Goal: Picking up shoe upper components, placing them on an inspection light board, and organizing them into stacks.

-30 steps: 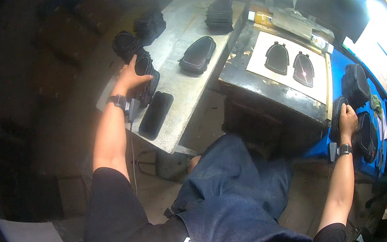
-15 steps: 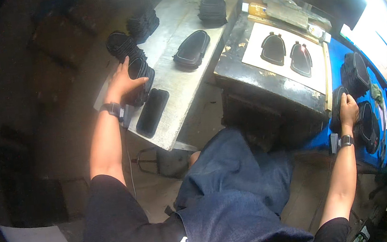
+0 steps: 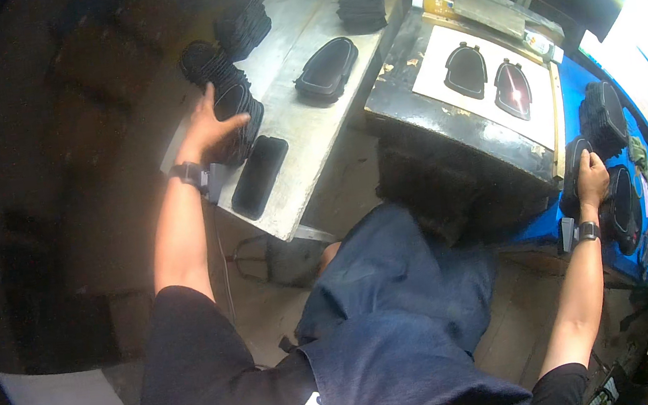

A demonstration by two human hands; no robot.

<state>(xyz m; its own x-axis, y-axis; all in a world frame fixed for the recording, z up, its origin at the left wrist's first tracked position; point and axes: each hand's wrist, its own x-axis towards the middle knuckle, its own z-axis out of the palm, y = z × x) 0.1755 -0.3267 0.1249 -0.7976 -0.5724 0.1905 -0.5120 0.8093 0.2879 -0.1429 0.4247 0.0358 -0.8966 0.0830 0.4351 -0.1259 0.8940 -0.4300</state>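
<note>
My left hand (image 3: 207, 129) lies against a stack of black padded pieces (image 3: 235, 100) at the edge of the pale table. Its thumb and fingers are spread apart on either side of the stack's near end. Far to the right, my right hand (image 3: 593, 181) has its fingers closed on a black padded piece (image 3: 576, 163) over the blue surface. Two flat black pieces with light edging, a left one (image 3: 466, 72) and a right one (image 3: 513, 90), lie on a white board (image 3: 429, 68) between my hands. A pinkish-red streak of light shows on the right one.
On the pale table (image 3: 299, 197) are a black phone-like slab (image 3: 260, 176), a short pile of black pieces (image 3: 326, 71) and further stacks (image 3: 362, 3). More black stacks (image 3: 603, 115) stand on the blue surface (image 3: 563, 104). A metal fixture (image 3: 488, 11) spans the board's far edge.
The red light on the right-hand flat piece has grown from a small spot into a long streak. The view has shifted slightly; both hands keep their places at the stacks.
</note>
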